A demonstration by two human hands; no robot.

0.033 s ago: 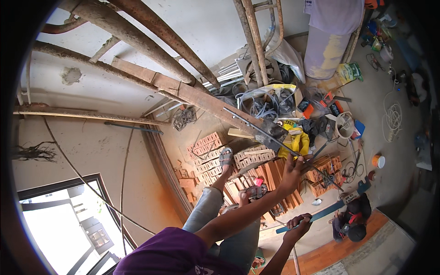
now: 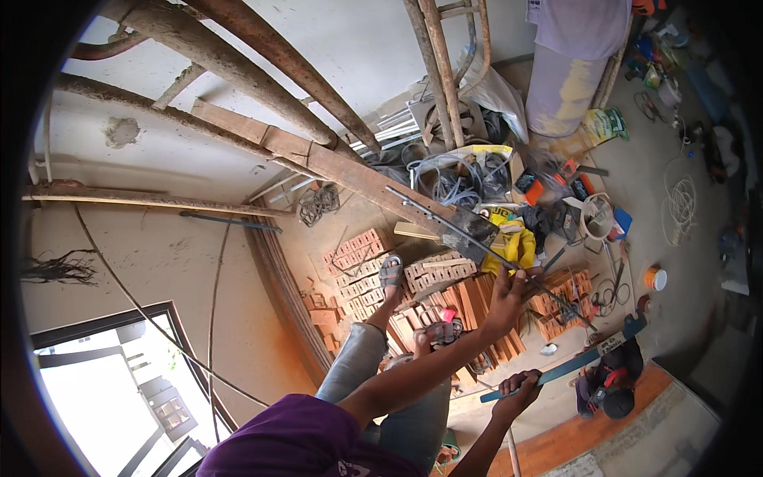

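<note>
Teal and flat, the long bar [image 2: 569, 366] probably handles best with a firm wrist and slow swings — a crouching co-worker [image 2: 618, 381] shows just below its far end — while the dark rod [image 2: 477, 246] is kept steady. The right hand [image 2: 518, 389] grasps the bar near one end, most of it stretching beyond that grip. The left hand [image 2: 507, 294] clasps the rod, which extends to either side.

A purple short-sleeved cloth T-shirt [image 2: 278, 437] bears a pale print [image 2: 350, 469]; faded blue denim legwear [image 2: 354, 362] ends below the knee, above grey strapped sandals [image 2: 391, 272]. The left hand [image 2: 509, 298] and right hand [image 2: 515, 395] are bare.
</note>
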